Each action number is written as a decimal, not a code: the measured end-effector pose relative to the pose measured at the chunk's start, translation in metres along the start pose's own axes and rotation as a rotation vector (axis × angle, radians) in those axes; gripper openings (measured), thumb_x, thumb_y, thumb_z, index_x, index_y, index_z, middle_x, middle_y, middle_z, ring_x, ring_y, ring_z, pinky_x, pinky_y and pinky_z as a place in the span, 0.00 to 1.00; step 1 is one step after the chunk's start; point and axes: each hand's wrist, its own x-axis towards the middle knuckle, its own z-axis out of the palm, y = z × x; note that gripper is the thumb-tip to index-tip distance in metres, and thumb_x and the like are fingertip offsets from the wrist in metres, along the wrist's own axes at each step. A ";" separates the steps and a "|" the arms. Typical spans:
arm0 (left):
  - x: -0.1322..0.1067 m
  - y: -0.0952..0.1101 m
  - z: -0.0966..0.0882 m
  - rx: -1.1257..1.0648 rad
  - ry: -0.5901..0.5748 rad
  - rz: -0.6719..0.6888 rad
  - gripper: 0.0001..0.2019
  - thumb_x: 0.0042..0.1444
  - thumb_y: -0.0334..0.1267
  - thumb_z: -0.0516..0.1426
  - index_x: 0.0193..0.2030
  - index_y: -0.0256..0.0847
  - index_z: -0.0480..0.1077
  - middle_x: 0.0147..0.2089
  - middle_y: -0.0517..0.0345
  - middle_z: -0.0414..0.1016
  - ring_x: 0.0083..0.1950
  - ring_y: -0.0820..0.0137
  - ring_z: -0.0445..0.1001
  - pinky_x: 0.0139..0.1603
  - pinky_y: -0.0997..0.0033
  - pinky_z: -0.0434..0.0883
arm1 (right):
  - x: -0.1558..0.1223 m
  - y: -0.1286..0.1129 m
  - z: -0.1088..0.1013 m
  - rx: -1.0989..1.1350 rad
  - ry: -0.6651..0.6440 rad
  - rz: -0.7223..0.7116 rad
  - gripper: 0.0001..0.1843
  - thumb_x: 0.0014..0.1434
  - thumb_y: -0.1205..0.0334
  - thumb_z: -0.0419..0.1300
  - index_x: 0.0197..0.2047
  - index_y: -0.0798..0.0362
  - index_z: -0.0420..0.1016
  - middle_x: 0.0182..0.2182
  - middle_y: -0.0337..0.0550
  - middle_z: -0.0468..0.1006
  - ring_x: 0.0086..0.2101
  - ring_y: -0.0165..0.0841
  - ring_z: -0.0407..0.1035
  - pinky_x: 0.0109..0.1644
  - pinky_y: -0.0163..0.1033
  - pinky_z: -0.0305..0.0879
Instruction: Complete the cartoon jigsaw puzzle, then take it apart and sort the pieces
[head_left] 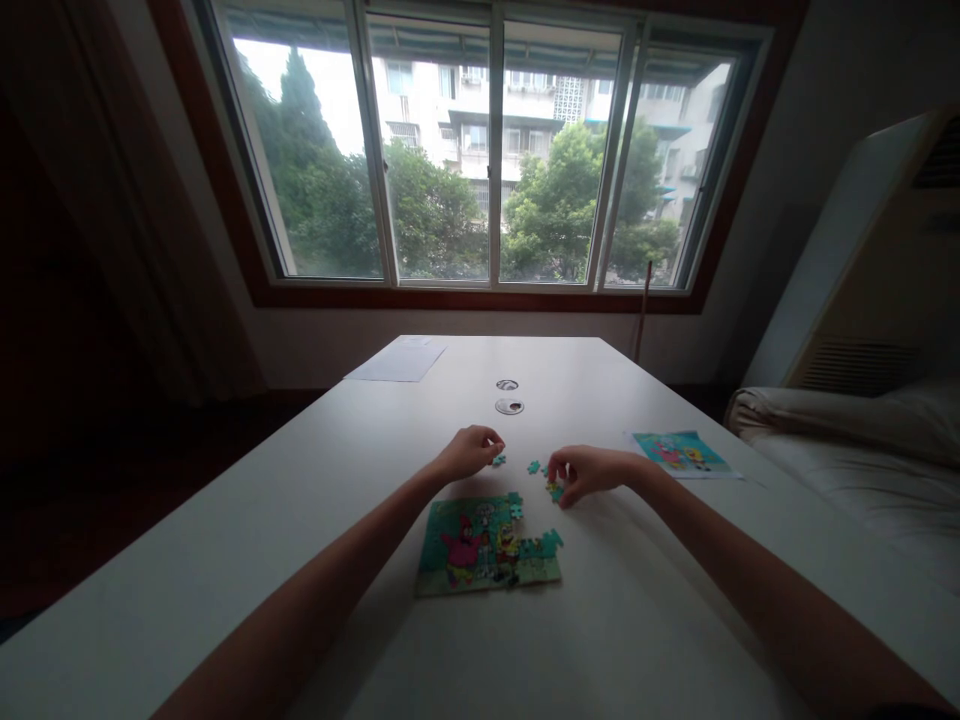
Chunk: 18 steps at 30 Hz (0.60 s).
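Observation:
A partly joined jigsaw puzzle (pixel 466 550) with cartoon figures on a green-blue ground lies flat on the white table; its upper right part is open, with a ragged edge. Just above it, my left hand (pixel 466 455) is closed in a pinch, fingertips on a small teal puzzle piece (pixel 499 460). My right hand (pixel 589 472) is to the right of the puzzle, thumb and fingers curled round a green-yellow puzzle piece (pixel 555 493). Between the hands lies a loose teal puzzle piece (pixel 533 467). Another piece is partly hidden by my right fingers.
A printed cartoon picture (pixel 682 452) lies on the table beyond my right forearm. Two small round items (pixel 510 407) are farther back in the middle. Sheets of paper (pixel 397 361) rest at the far left. A covered sofa (pixel 862 450) stands along the right side.

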 end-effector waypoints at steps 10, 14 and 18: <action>-0.004 0.026 0.009 0.012 -0.135 0.059 0.15 0.50 0.41 0.50 0.36 0.34 0.73 0.24 0.57 0.74 0.26 0.72 0.70 0.28 0.76 0.63 | 0.000 -0.006 -0.005 -0.036 -0.109 0.103 0.29 0.36 0.53 0.67 0.42 0.55 0.68 0.29 0.36 0.65 0.27 0.26 0.60 0.29 0.30 0.57; -0.009 0.036 0.007 0.012 -0.177 0.081 0.14 0.50 0.41 0.50 0.35 0.35 0.73 0.25 0.57 0.74 0.26 0.72 0.70 0.28 0.77 0.63 | -0.004 -0.016 -0.007 -0.017 -0.109 0.149 0.28 0.34 0.55 0.68 0.39 0.56 0.67 0.29 0.36 0.65 0.27 0.26 0.60 0.29 0.31 0.57; -0.012 0.041 0.007 -0.005 -0.220 0.099 0.14 0.50 0.39 0.50 0.35 0.35 0.73 0.26 0.57 0.74 0.26 0.73 0.69 0.27 0.78 0.62 | -0.005 -0.021 -0.006 0.064 -0.129 0.114 0.25 0.35 0.60 0.67 0.37 0.55 0.65 0.28 0.35 0.66 0.28 0.26 0.62 0.29 0.30 0.58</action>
